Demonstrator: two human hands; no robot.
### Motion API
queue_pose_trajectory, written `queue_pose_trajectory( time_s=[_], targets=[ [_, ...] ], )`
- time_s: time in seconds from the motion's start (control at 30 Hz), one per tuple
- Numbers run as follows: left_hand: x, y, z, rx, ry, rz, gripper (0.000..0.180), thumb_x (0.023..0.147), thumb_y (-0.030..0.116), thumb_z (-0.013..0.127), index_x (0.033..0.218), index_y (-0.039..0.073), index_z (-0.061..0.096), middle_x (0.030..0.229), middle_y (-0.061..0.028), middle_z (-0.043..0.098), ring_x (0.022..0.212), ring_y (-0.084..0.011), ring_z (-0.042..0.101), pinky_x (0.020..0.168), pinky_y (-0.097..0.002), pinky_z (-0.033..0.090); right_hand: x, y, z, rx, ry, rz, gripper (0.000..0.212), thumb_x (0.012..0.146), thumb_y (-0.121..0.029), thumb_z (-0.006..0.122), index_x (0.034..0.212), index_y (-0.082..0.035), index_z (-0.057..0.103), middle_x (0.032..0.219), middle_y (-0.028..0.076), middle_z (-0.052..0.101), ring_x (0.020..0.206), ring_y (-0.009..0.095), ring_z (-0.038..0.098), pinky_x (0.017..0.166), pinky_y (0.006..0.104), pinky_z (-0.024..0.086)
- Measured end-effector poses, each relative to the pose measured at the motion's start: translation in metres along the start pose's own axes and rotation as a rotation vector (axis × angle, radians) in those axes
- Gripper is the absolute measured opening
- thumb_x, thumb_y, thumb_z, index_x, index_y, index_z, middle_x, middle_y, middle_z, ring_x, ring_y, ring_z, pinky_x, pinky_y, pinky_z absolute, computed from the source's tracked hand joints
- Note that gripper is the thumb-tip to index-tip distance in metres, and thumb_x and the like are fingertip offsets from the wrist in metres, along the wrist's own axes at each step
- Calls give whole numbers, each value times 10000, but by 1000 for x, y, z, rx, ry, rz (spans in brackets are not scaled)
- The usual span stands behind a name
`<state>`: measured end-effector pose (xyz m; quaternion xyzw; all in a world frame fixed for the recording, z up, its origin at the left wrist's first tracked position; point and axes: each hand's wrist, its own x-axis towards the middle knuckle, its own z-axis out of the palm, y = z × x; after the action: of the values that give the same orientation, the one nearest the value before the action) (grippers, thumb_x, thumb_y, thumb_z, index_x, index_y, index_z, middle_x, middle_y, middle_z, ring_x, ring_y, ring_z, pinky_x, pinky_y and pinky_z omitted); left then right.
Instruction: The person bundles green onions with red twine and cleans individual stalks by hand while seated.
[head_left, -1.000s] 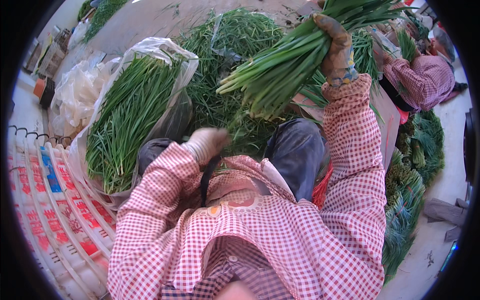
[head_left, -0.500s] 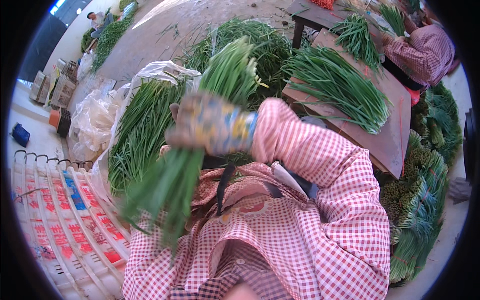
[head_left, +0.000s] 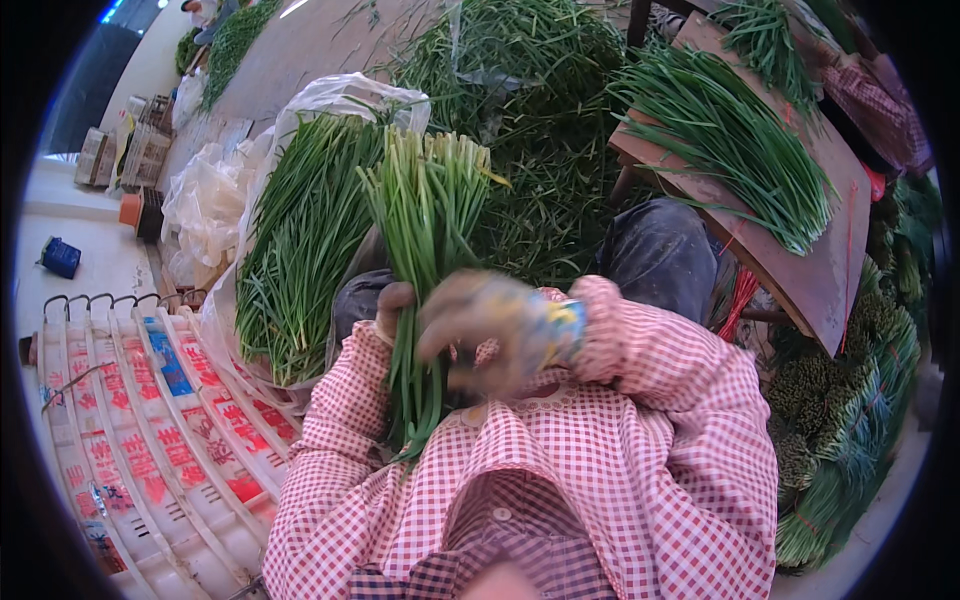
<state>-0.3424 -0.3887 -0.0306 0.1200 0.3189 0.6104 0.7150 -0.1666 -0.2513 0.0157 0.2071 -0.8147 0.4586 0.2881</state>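
A bunch of green chives (head_left: 425,215) stands nearly upright before my chest, pale cut ends at the top and leaf tips hanging down. My left hand (head_left: 394,308), gloved and partly hidden behind the leaves, grips the bunch around its lower half. Close to the bunch's right side is my right hand (head_left: 490,325) in a patterned work glove, blurred by motion. Its fingers look spread, with a gap showing between them. To the left, a clear plastic bag (head_left: 345,95) holds a thick pile of chives (head_left: 310,240).
Loose green leaves (head_left: 530,190) heap on the floor ahead. Right of them, a brown board (head_left: 750,215) carries another chive bundle (head_left: 740,140). Tied bundles (head_left: 840,430) are stacked at far right. A white plastic crate (head_left: 150,430) stands at left. Another person's sleeve (head_left: 880,115) shows at upper right.
The bunch has gone from slanting under my right glove to upright in my left hand. My right hand has moved right and down, off the bunch's middle. The view has shifted slightly.
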Motion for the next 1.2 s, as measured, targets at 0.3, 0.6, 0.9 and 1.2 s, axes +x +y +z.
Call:
queue_pose_trajectory(
  time_s=[0.3,0.6,0.9,1.2],
  targets=[
    [-45,-11,-6,29,19,-95,696,700,187,738,1311,8,458,951,-112,605,723,-197,602,589,-320,531,-31,31,3,118,400,741,552,867,-150,680,1325,-60,384,960,151,650,870,254,664,755,378,525],
    [-63,-68,-1,-5,254,-143,724,680,295,734,1298,11,485,919,-132,610,671,-207,600,579,-311,540,-35,37,-10,92,46,986,305,906,-101,544,1209,-65,548,900,139,644,814,283,639,737,350,517],
    [-60,-79,-5,-181,212,-80,709,717,307,723,1314,19,472,990,-158,633,770,-239,657,666,-347,576,-70,61,-18,894,649,1050,179,915,-165,674,1049,-83,589,922,31,623,779,141,623,619,290,551],
    [-50,-27,39,159,335,-248,758,636,116,738,1350,44,495,1177,-109,640,1057,-253,629,930,-373,515,-48,46,22,123,67,1038,647,825,-208,658,1353,13,357,1015,215,637,954,342,633,812,402,520]
  ],
)
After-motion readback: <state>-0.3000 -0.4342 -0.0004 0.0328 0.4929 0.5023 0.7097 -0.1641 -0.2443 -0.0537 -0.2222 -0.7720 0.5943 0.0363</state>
